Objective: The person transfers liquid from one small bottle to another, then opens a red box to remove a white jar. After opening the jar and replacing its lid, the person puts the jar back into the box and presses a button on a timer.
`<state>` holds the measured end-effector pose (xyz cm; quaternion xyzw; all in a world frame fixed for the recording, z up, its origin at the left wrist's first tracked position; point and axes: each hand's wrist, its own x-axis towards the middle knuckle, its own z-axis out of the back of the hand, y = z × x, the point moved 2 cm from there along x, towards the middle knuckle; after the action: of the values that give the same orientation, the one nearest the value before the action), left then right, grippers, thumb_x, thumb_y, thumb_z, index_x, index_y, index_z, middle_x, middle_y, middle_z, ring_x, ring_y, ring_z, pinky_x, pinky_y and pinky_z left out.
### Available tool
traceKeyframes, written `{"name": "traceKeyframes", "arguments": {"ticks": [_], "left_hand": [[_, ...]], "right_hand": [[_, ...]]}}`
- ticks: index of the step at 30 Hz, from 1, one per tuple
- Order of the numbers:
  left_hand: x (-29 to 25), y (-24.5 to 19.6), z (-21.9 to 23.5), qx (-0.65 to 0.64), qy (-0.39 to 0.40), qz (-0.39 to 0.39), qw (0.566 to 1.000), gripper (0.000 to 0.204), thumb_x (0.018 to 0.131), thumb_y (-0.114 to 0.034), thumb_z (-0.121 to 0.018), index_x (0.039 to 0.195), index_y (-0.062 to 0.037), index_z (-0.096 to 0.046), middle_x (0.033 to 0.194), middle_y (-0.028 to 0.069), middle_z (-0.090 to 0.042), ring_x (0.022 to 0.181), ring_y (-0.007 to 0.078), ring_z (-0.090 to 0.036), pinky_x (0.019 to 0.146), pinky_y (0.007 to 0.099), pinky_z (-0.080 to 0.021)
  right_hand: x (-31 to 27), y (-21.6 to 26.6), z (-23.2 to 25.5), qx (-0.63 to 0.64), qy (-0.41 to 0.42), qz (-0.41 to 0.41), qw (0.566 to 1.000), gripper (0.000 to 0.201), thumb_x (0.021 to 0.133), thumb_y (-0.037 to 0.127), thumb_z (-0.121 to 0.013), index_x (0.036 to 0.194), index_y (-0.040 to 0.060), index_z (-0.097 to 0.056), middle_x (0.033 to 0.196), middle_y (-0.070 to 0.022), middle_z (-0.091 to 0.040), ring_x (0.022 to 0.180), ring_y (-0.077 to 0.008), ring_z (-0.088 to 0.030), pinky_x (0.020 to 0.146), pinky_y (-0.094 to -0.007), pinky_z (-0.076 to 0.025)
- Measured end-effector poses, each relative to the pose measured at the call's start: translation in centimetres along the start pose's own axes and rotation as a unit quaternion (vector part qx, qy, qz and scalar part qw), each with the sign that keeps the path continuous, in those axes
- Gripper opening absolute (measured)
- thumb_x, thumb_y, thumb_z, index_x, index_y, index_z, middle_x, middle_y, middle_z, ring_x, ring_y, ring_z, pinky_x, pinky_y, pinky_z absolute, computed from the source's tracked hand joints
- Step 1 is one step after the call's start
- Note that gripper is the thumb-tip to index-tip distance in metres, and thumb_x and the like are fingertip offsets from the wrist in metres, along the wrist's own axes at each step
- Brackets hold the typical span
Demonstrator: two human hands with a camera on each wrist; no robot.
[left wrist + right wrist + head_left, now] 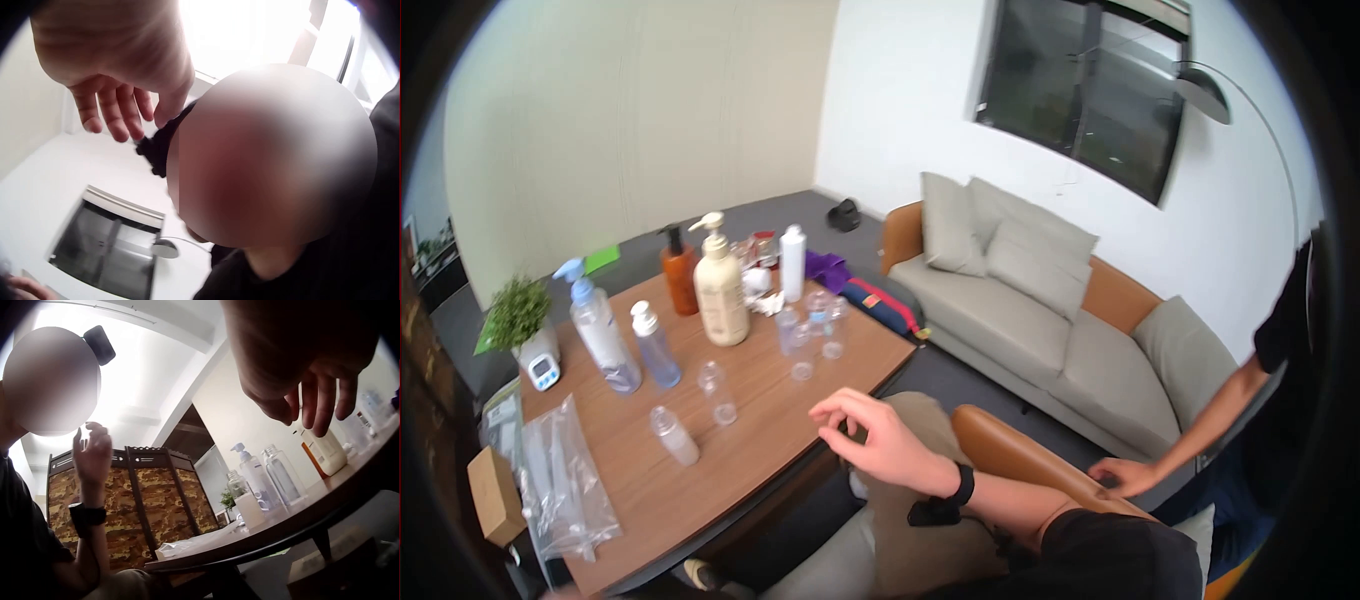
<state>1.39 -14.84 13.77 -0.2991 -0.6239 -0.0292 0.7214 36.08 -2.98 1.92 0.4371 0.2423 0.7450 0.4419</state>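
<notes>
- Wooden table (pixel 760 440) stands in front of the seated person, with the bottles grouped on its far half.
- The right hand (pixel 880 435) hovers over the knee, just off the table's near edge. Its fingers are loosely curled, thumb and forefinger are almost meeting, and it holds nothing.
- The left hand (pixel 94 453) is raised beside the person's head, out of the head view. Its fingers are relaxed and slightly bent, and it is empty too.
- The small clear bottles (pixel 802 352) stand nearest the right hand, close together towards the table's right end. Another small one (pixel 672 435) stands apart, further left.
- Behind them are a cream pump bottle (pixel 720 285), a brown pump bottle (pixel 679 275), a white bottle (pixel 793 262), a spray bottle (pixel 600 335) and a blue-tinted bottle (pixel 655 350).
- A clear plastic bag (pixel 565 480) lies at the table's near left, and a potted plant (pixel 518 312) is at the far left corner.
- A second person's hand (pixel 1125 475) rests on the sofa (pixel 1020 320), well apart from the table.
- The small bottles look light and easy to tip. A good pick would probably come in low from the near side and pinch one body between thumb and fingers. The wrist should stay clear of the neighbouring bottles.
- The raised left hand could steady a neighbour if the cluster proves too tight.
</notes>
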Motion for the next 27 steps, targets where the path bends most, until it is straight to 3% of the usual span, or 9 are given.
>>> {"name": "traceKeyframes", "arguments": {"ticks": [1,2,4,5,10,11,16,21,27], "left_hand": [[0.1,0.4,-0.2,0.164,-0.064,0.094,0.98,0.026,0.097,-0.014,-0.088,0.099,-0.0065,-0.064,0.088,0.0043,-0.07,0.069,0.0118,-0.06,0.064,0.028,-0.048],[-3.2,1.6,4.0,0.296,-0.012,0.167,0.94,0.035,0.082,-0.001,-0.087,0.11,-0.0019,-0.066,0.101,0.0064,-0.069,0.091,0.0198,-0.068,0.081,0.0324,-0.054],[-1.7,5.8,4.0,0.342,-0.1,0.334,0.873,0.016,0.093,-0.003,-0.08,0.099,-0.0012,-0.065,0.095,0.004,-0.064,0.088,0.0159,-0.063,0.085,0.0306,-0.052],[-2.1,8.1,5.1,0.376,-0.123,0.322,0.86,0.014,0.092,0.0,-0.08,0.097,-0.0002,-0.067,0.09,0.0036,-0.069,0.079,0.0133,-0.062,0.075,0.0281,-0.05],[-4.7,13.9,8.9,0.379,-0.103,0.426,0.815,0.02,0.095,-0.006,-0.081,0.11,-0.001,-0.069,0.098,0.005,-0.073,0.083,0.012,-0.066,0.067,0.0265,-0.051],[-5.3,14.7,9.1,0.378,-0.085,0.427,0.817,0.026,0.094,-0.008,-0.083,0.115,-0.0007,-0.068,0.104,0.0058,-0.074,0.087,0.0123,-0.067,0.066,0.0269,-0.052],[-5.9,16.2,8.3,0.363,-0.003,0.433,0.825,0.049,0.091,-0.014,-0.088,0.132,0.0004,-0.066,0.124,0.0114,-0.073,0.095,0.0163,-0.068,0.068,0.0299,-0.057],[-5.8,17.2,7.8,0.384,-0.013,0.446,0.809,0.04,0.091,-0.018,-0.089,0.121,0.0006,-0.07,0.088,0.0082,-0.066,0.071,0.0157,-0.062,0.061,0.0324,-0.051],[-5.4,17.2,7.1,0.418,-0.015,0.473,0.776,0.045,0.089,-0.019,-0.09,0.123,-0.0003,-0.069,0.086,0.0068,-0.066,0.063,0.014,-0.057,0.058,0.0323,-0.048]], "right_hand": [[1.3,-0.1,-0.7,0.009,0.0,0.034,0.999,0.023,0.101,0.004,-0.074,0.124,0.0007,-0.073,0.11,-0.0065,-0.072,0.09,-0.0123,-0.071,0.071,-0.028,-0.05],[2.7,0.3,-1.3,0.003,0.008,0.053,0.999,0.024,0.1,0.003,-0.074,0.125,0.0007,-0.072,0.112,-0.0063,-0.072,0.09,-0.0123,-0.071,0.071,-0.0284,-0.051],[5.6,0.9,-2.2,-0.024,0.006,0.076,0.997,0.027,0.099,0.004,-0.075,0.126,0.0007,-0.071,0.112,-0.0065,-0.072,0.089,-0.0128,-0.071,0.068,-0.0289,-0.052],[6.9,1.1,-2.7,-0.026,0.004,0.076,0.997,0.027,0.099,0.004,-0.074,0.126,0.0007,-0.071,0.111,-0.0065,-0.071,0.087,-0.0135,-0.07,0.067,-0.029,-0.052],[9.7,0.6,-6.1,-0.022,0.017,0.037,0.999,0.048,0.098,0.012,-0.08,0.14,0.0024,-0.059,0.121,-0.0101,-0.066,0.094,-0.0153,-0.068,0.066,-0.0312,-0.053],[9.9,0.6,-6.6,-0.004,0.034,0.015,0.999,0.06,0.094,0.014,-0.085,0.142,0.0007,-0.052,0.121,-0.0144,-0.061,0.089,-0.0233,-0.064,0.08,-0.0387,-0.056],[9.7,0.9,-7.7,0.004,-0.034,0.062,0.998,0.046,0.094,0.01,-0.084,0.129,0.0028,-0.055,0.107,-0.0097,-0.054,0.082,-0.0205,-0.056,0.079,-0.0353,-0.054],[8.2,1.5,-9.1,0.072,0.036,0.081,0.993,0.032,0.096,0.006,-0.08,0.122,0.0039,-0.061,0.103,-0.0075,-0.057,0.08,-0.0178,-0.055,0.073,-0.0344,-0.052],[6.8,1.3,-10.6,0.108,0.083,0.061,0.989,0.036,0.097,0.005,-0.078,0.131,0.0046,-0.064,0.108,-0.0065,-0.062,0.078,-0.0159,-0.057,0.071,-0.0329,-0.052]]}}
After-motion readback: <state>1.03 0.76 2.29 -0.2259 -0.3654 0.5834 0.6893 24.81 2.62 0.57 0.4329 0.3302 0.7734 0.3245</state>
